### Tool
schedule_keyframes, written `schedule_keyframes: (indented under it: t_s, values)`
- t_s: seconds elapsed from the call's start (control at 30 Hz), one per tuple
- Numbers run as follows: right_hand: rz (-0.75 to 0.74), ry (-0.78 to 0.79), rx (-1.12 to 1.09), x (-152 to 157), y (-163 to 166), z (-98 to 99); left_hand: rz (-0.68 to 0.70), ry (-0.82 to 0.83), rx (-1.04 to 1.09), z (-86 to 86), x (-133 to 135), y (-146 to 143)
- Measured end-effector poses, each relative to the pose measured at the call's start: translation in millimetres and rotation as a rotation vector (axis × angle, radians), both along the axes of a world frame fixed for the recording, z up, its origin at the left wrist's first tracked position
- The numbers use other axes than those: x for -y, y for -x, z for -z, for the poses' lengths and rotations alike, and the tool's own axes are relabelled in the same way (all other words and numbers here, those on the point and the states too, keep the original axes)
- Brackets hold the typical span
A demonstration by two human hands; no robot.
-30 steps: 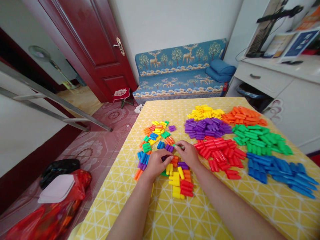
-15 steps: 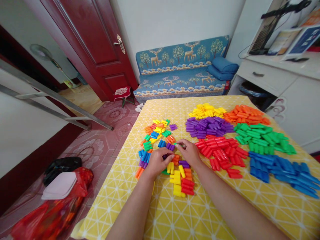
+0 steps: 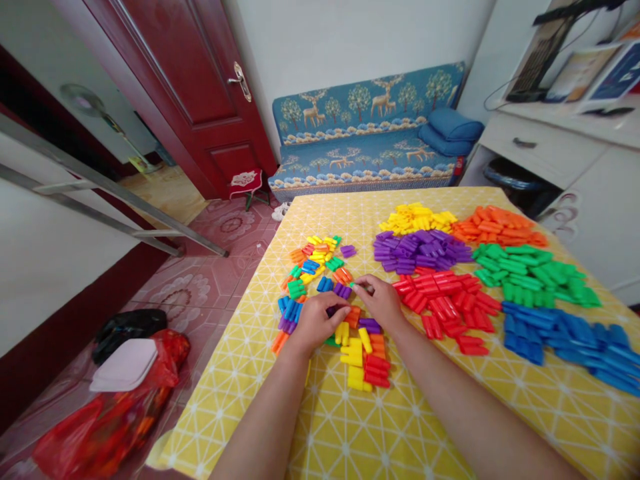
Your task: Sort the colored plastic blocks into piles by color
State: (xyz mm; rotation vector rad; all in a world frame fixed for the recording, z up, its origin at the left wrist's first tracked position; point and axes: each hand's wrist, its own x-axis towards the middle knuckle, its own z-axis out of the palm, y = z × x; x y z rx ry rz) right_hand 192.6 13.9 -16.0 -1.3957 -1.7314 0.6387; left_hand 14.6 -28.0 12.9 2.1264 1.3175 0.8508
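Note:
Both hands rest on a mixed heap of small plastic pieces [image 3: 320, 280] on a yellow-clothed table [image 3: 400, 427]. My left hand [image 3: 316, 321] lies curled over purple and yellow pieces; what its fingers hold is hidden. My right hand [image 3: 381, 300] pinches a small green piece [image 3: 356, 285] at its fingertips. Yellow and red pieces [image 3: 364, 363] lie just in front of both wrists. To the right are sorted piles: red [image 3: 445, 303], purple [image 3: 420, 248], yellow [image 3: 417, 218], orange [image 3: 497, 225], green [image 3: 530, 272] and blue [image 3: 565, 337].
A blue patterned sofa [image 3: 365, 143] stands behind the table, a dark red door [image 3: 190, 87] at the left. White cabinets [image 3: 575, 173] line the right side. On the tiled floor at lower left lie a red plastic bag [image 3: 100, 413] and a black object [image 3: 127, 327].
The view has drifted slightly; both hands stay on the mixed heap, with the right hand still pinching the green piece and the left fingers shifting a little.

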Motion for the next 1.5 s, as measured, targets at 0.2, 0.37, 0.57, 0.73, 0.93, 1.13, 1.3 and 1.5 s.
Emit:
schedule_keyframes:
  t_s: [0.2, 0.37, 0.57, 0.73, 0.93, 1.13, 1.3, 1.5]
  values:
    - [0.004, 0.005, 0.000, -1, 0, 0.6, 0.011, -0.004, 0.001, -0.3, -1, 0]
    - [0.000, 0.002, -0.006, 0, -1, 1.0, 0.005, 0.002, -0.001, -0.7, 0, 0]
    - [-0.003, -0.001, -0.113, -2, -1, 4.3, -0.005, 0.000, 0.003, -1.8, 1, -1]
    - [0.006, 0.040, -0.338, -5, -2, 12.2, -0.006, 0.001, 0.010, -1.9, 1, -1]
    - [-0.014, 0.043, -0.401, -4, -2, 12.9, -0.011, -0.002, 0.039, -2.1, 0, -1]
    - [0.004, -0.056, -0.380, 5, 3, 3.7, -0.006, -0.039, 0.103, -3.1, 0, -2]
    - [0.109, -0.152, -0.333, 7, -17, -20.7, -0.005, -0.017, 0.075, -1.6, -1, 0]
    - [0.506, -0.340, -0.070, -16, -125, -52.7, 0.004, -0.014, 0.043, -2.1, -2, 1]
